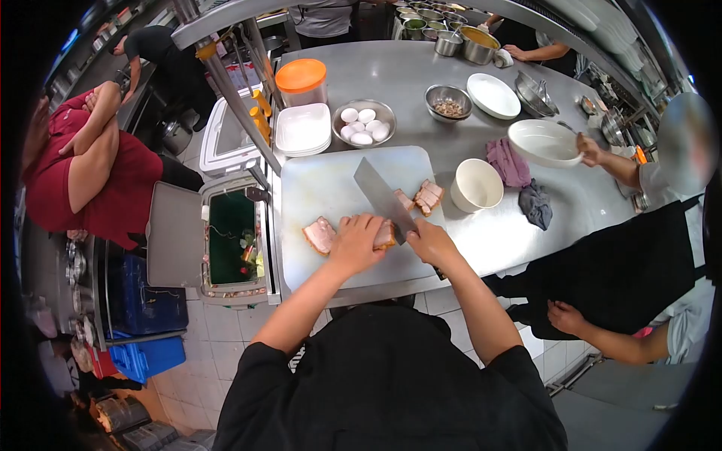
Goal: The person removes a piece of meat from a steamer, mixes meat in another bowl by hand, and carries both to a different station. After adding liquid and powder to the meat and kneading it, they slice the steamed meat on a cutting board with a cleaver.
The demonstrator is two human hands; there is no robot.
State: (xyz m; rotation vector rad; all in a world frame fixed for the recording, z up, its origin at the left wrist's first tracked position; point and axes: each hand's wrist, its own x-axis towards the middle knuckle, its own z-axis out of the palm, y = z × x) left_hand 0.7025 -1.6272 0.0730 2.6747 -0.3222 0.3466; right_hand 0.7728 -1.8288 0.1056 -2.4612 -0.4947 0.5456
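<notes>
On the white cutting board (pixel 323 180), my left hand (pixel 356 244) presses down over a piece of roast pork belly (pixel 386 235), its fingers curled on the meat. My right hand (pixel 432 244) grips a cleaver (pixel 380 192) by the handle. The wide blade points away to the upper left, its lower part right beside the held meat. Another chunk of pork belly (pixel 320 235) lies to the left of my left hand. Beyond the blade, cut pork slices (pixel 429 197) sit near the board's right side.
Behind the board stand a bowl of eggs (pixel 364 124), stacked white containers (pixel 302 128) and an orange-lidded tub (pixel 302 79). A cream bowl (pixel 477 185) is at right, near cloths (pixel 509 161). A co-worker's hand (pixel 591 149) holds a white dish (pixel 545 143). An open bin (pixel 235 233) stands left.
</notes>
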